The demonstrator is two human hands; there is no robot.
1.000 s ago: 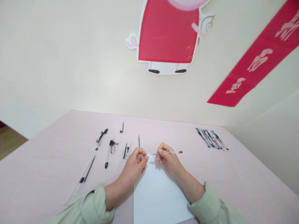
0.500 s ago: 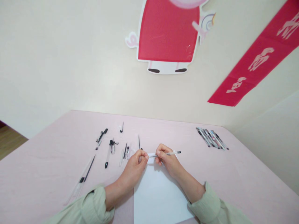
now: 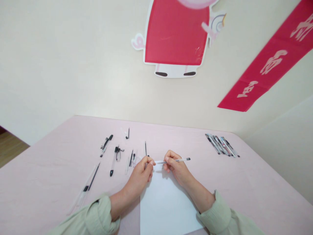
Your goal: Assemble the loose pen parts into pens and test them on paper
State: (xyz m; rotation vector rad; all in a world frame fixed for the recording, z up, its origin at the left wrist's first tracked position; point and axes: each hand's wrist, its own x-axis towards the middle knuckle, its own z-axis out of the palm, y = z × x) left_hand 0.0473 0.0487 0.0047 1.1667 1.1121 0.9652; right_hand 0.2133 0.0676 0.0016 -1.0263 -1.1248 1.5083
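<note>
A clear-barrelled pen [image 3: 182, 160] with a black end lies almost level above the top of a white sheet of paper [image 3: 168, 202]. My right hand [image 3: 177, 168] is closed round its middle, the black end sticking out to the right. At the pen's left end, the thumb and forefinger of my left hand [image 3: 143, 169] are pinched together on its tip, which they mostly cover. Just beyond my left hand lies a thin black refill [image 3: 145, 148]. Left of that hand are another dark refill [image 3: 131, 158] and a small clear tube [image 3: 127, 165].
On the pink table [image 3: 244, 192], a row of several pens [image 3: 221, 145] lies at the far right. Pen parts are spread on the left: a clear barrel with a black end [image 3: 112, 163], a black cap group [image 3: 107, 142] and a long refill [image 3: 94, 176]. A wall [image 3: 97, 81] stands behind.
My left fingers have shifted slightly and curled in more at the pen's tip. The pen and right hand have moved a tiny bit to the right; the rest lies the same.
</note>
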